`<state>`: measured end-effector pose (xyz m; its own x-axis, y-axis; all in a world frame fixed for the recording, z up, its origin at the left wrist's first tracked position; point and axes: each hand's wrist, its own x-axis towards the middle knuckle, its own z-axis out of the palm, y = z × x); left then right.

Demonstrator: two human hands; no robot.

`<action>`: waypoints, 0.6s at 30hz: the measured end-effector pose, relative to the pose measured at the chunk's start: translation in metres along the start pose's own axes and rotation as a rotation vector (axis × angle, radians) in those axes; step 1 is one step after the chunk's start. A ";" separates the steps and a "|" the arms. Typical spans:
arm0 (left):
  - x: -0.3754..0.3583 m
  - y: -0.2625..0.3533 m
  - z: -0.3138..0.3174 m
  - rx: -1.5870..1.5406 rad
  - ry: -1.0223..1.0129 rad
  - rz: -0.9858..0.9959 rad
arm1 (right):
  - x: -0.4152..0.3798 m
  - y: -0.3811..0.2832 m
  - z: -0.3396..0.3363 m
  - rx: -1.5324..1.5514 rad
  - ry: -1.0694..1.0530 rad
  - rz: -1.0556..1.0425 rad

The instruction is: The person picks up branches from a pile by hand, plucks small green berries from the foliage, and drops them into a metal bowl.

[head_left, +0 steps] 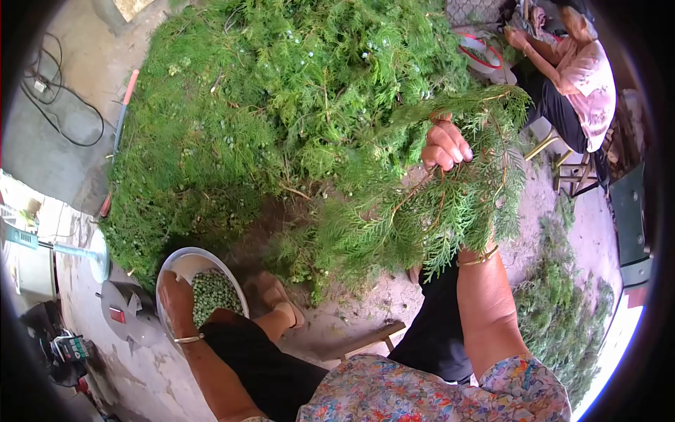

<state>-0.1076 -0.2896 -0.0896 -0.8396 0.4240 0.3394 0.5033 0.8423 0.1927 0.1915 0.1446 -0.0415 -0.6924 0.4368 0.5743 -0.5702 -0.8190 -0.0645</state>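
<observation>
Above the bare knee-side sandaled foot (280, 299), right hand (447, 144) raised, fingers curled and pinching a leafy green conifer branch (450, 204); sprays hang below and beside the grip. Beyond it, a broad heap of cut green foliage (281, 91). Left of and lower than that grip, left hand (177, 299) inside a pale round basin (235, 278) partly filled with small round green cones (213, 294); finger closure there: cannot tell.
</observation>
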 end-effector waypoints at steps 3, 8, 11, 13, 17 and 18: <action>-0.008 0.010 -0.014 0.220 -0.262 -0.137 | 0.005 0.000 0.017 -0.001 -0.029 0.045; -0.014 0.065 -0.010 -0.560 -0.229 -0.048 | 0.001 0.004 0.018 -0.053 0.103 0.093; -0.018 0.167 -0.013 -1.166 -0.694 -0.121 | -0.005 0.004 -0.042 -0.048 -0.346 0.420; -0.025 0.198 -0.008 -1.317 -0.809 0.030 | -0.032 0.027 -0.049 -0.004 0.004 0.338; -0.035 0.230 0.000 -1.703 -1.058 0.059 | -0.032 0.068 -0.030 0.193 0.013 0.481; -0.041 0.236 -0.001 -1.819 -1.128 0.044 | -0.029 0.069 -0.028 0.098 0.057 0.478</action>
<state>0.0462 -0.1084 -0.0574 -0.2095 0.9763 -0.0536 -0.4717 -0.0529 0.8802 0.1600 0.0857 -0.0859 -0.8909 0.0212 0.4538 -0.1408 -0.9626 -0.2315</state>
